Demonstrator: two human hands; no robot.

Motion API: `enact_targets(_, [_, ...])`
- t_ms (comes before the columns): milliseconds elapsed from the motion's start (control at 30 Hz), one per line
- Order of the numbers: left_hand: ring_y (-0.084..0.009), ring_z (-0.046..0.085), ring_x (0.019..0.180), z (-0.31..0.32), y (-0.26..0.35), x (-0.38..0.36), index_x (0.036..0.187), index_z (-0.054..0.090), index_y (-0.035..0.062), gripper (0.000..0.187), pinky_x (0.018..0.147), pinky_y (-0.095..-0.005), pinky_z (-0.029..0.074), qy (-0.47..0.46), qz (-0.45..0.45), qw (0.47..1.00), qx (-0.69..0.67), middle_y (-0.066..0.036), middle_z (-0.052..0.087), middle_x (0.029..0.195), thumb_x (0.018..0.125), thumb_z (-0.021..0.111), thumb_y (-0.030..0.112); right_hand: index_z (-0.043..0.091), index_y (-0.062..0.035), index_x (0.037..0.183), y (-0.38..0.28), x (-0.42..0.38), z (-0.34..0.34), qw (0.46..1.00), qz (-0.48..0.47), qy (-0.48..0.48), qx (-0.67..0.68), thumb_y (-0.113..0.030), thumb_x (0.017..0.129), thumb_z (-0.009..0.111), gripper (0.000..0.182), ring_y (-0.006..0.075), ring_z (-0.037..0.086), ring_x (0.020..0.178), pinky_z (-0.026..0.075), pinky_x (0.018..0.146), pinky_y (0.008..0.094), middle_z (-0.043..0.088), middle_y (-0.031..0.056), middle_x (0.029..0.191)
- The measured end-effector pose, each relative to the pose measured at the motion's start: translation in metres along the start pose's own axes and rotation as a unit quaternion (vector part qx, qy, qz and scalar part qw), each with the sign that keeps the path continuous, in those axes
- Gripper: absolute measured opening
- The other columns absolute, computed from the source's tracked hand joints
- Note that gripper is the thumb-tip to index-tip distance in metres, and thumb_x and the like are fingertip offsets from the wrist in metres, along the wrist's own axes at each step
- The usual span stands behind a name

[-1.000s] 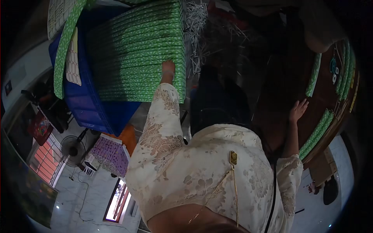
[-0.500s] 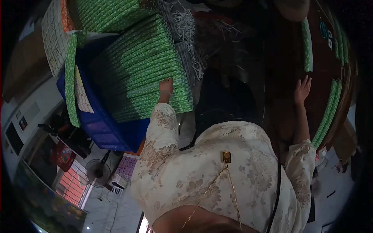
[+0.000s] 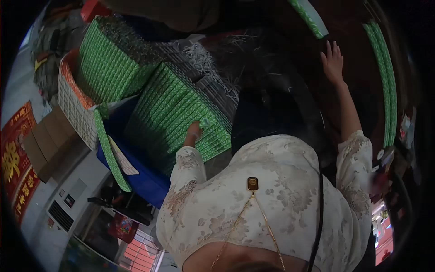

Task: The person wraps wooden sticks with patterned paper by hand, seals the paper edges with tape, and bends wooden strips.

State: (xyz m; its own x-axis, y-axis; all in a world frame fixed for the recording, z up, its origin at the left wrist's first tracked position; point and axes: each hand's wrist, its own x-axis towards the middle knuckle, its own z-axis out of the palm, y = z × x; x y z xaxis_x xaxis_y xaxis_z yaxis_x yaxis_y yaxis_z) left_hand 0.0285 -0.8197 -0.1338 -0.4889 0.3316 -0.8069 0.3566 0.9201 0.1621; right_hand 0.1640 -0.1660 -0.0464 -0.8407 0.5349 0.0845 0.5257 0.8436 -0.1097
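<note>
At the left stands a large stack of green strips with a white leaf pattern [image 3: 181, 109]. My left hand [image 3: 195, 130] is at the stack's near side, its fingers curled in at one green strip; the fingertips are partly hidden. Over the dark brown table [image 3: 349, 99] my right hand [image 3: 334, 65] is stretched out, with fingers apart and nothing in it. Just beyond its fingertips lies the end of a single green patterned strip [image 3: 310, 16]. Further right, a pair of long green strips [image 3: 387, 86] lies along the table's edge.
A second green stack [image 3: 108, 65] stands in a white lattice basket with an orange lining [image 3: 74, 111]. A blue container [image 3: 147, 181] is beside the near stack. White paper shreds [image 3: 201, 59] lie behind. Cardboard boxes [image 3: 50, 140] stand at the far left.
The view has turned, so the stacks appear lower. My right hand has reached farther forward, toward the end of the single strip. My left hand stays at the stack.
</note>
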Motion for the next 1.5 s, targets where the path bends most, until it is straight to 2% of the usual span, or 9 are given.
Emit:
enact_targets(67, [-0.0368,0.049,0.104,-0.039,0.028,0.008,0.119,0.045,0.0016,0.060,0.085,-0.0420,0.043,-0.041,-0.039,0.998,-0.018,-0.023,0.050,0.114,0.067,0.069,0.021,0.025,-0.0176,0.136,-0.001,0.000,-0.008,0.997,0.002,-0.006,0.073,-0.044,0.091,0.036,0.054,0.0303,0.015,0.131,0.015,0.103,0.0499,0.016,0.0106,0.143])
enact_targets(167, [-0.0406,0.056,0.085,-0.077,0.063,0.015,0.106,0.049,-0.0053,0.049,0.073,-0.0449,0.047,0.123,0.050,0.991,0.027,-0.026,0.057,0.090,0.065,0.066,0.015,0.033,-0.0153,0.133,-0.007,-0.014,-0.036,0.990,0.003,0.020,0.139,-0.040,0.091,0.040,0.049,0.0267,0.020,0.130,0.016,0.104,0.0462,0.024,0.0087,0.141])
enact_targets(267, [-0.0415,0.056,0.080,-0.144,0.148,0.005,0.090,0.053,-0.0053,0.034,0.068,-0.0462,0.047,0.130,0.024,0.991,0.015,-0.027,0.058,0.085,0.064,0.065,0.013,0.046,-0.0107,0.124,-0.025,-0.031,-0.073,0.990,-0.004,0.079,0.118,-0.029,0.090,0.046,0.038,0.0217,0.037,0.122,0.027,0.101,0.0391,0.041,0.0059,0.131])
enact_targets(333, [-0.0414,0.057,0.078,-0.170,0.198,-0.001,0.084,0.053,-0.0051,0.029,0.067,-0.0469,0.047,0.163,0.047,0.985,0.007,-0.027,0.058,0.082,0.064,0.065,0.012,0.052,-0.0085,0.117,-0.037,-0.051,-0.097,0.932,0.097,0.040,0.348,-0.021,0.088,0.049,0.032,0.0216,0.047,0.113,0.038,0.093,0.0341,0.048,0.0068,0.124])
enact_targets(567, [-0.0420,0.056,0.077,-0.218,0.356,-0.061,0.081,0.053,-0.0011,0.022,0.067,-0.0475,0.045,0.207,0.206,0.956,0.000,-0.024,0.058,0.078,0.068,0.060,0.014,0.059,-0.0074,0.106,-0.018,-0.119,-0.138,0.904,0.200,0.105,0.364,-0.017,0.086,0.052,0.024,0.0241,0.055,0.101,0.044,0.084,0.0312,0.058,0.0086,0.108])
enact_targets(633, [-0.0411,0.056,0.076,-0.212,0.385,-0.072,0.080,0.053,-0.0004,0.023,0.067,-0.0460,0.046,0.212,0.248,0.945,-0.026,-0.023,0.058,0.078,0.066,0.063,0.015,0.059,-0.0074,0.106,-0.006,-0.138,-0.153,0.886,0.244,0.110,0.378,-0.017,0.086,0.053,0.023,0.0243,0.055,0.099,0.044,0.083,0.0315,0.059,0.0085,0.107])
enact_targets(967, [-0.0331,0.061,0.074,-0.140,0.580,-0.132,0.086,0.054,-0.0010,0.028,0.064,-0.0387,0.051,0.099,0.437,0.870,0.207,-0.020,0.060,0.078,0.071,0.062,0.022,0.059,-0.0101,0.099,0.013,-0.165,-0.230,0.961,-0.048,0.113,0.249,-0.015,0.068,0.067,0.033,0.0208,0.052,0.100,0.038,0.092,0.0384,0.055,0.0038,0.100])
enact_targets(1300, [-0.0221,0.061,0.087,-0.045,0.774,-0.211,0.094,0.064,0.0077,0.023,0.066,-0.0313,0.051,-0.003,0.482,0.778,0.402,-0.010,0.062,0.092,0.074,0.061,0.018,0.055,-0.0057,0.097,0.159,-0.276,-0.280,0.968,0.134,0.054,0.205,-0.013,0.066,0.067,0.034,0.0234,0.051,0.095,0.036,0.089,0.0384,0.054,0.0066,0.100])
enact_targets(1500, [-0.0261,0.060,0.087,0.033,0.863,-0.244,0.096,0.060,0.0022,0.025,0.065,-0.0363,0.050,0.037,0.596,0.612,0.519,-0.013,0.061,0.091,0.074,0.058,0.015,0.052,-0.0034,0.098,0.238,-0.341,-0.299,0.964,0.228,0.014,0.139,-0.007,0.064,0.063,0.036,0.0263,0.050,0.093,0.037,0.084,0.0366,0.053,0.0084,0.098])
